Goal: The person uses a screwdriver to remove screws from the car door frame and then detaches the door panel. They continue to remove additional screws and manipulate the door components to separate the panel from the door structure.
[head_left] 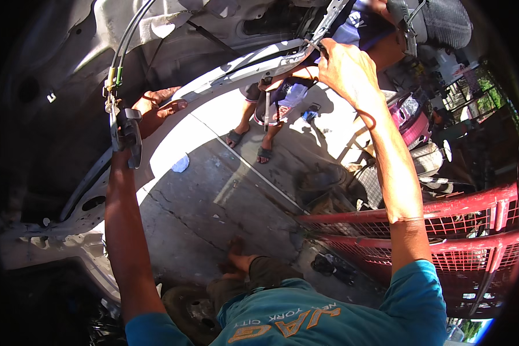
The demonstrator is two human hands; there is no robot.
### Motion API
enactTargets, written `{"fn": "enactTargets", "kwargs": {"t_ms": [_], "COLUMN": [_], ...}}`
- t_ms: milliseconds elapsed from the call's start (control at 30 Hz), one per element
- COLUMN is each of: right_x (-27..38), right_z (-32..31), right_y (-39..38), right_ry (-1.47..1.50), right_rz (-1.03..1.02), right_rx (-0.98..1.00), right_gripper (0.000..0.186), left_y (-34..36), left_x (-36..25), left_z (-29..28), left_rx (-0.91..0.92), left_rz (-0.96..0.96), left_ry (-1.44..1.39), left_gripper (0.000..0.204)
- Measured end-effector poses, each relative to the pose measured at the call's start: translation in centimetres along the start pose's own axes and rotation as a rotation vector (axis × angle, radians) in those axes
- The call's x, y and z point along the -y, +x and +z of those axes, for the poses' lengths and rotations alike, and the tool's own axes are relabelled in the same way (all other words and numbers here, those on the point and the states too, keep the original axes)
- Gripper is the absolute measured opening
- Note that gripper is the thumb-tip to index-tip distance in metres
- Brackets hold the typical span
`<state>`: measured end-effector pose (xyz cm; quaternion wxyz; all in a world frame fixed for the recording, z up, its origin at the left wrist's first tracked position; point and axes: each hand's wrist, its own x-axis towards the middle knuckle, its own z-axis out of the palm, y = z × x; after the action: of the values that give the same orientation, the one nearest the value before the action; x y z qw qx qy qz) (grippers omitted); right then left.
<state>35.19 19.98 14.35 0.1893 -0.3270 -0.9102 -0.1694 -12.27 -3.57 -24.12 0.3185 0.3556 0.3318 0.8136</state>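
A long, pale grey metal car-body frame curves across the upper part of the view. My left hand is closed round its left stretch, thumb on the near side and fingers on the far side. Beside that wrist hang a dark latch-like metal part and cables with green and yellowish ends. At the frame's upper right corner, my right hand is closed with its fingertips at the metal. A thin piece sticks out from those fingertips, too small to name.
Across the frame, another person in dark shorts and sandals stands with a long-handled tool. Red mesh railings line the right, with piled items, including a pink one, beyond. A wheel lies low by my legs.
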Motion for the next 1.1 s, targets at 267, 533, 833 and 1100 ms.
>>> {"fn": "enactTargets", "kwargs": {"t_ms": [267,533,833,1100], "right_x": [-0.5,-1.9,-1.5,-4.1], "right_z": [1.4,1.7,0.3,1.4], "right_y": [-0.2,-0.5,-0.1,0.8], "right_ry": [-0.053,-0.125,-0.121,-0.076], "right_rz": [-0.061,-0.17,-0.353,-0.384], "right_rx": [-0.018,-0.1,-0.122,-0.181], "right_gripper": [0.053,0.034,0.068,0.04], "left_y": [0.6,0.6,-0.4,-0.2], "left_x": [-5.7,-8.5,-10.2,-10.9], "left_z": [9.1,14.3,15.8,16.6], "left_rx": [-0.147,-0.126,-0.145,-0.136], "left_rz": [0.021,0.024,0.014,0.013], "left_ry": [0.587,0.776,0.892,0.934], "left_gripper": [0.045,0.045,0.044,0.043]}}
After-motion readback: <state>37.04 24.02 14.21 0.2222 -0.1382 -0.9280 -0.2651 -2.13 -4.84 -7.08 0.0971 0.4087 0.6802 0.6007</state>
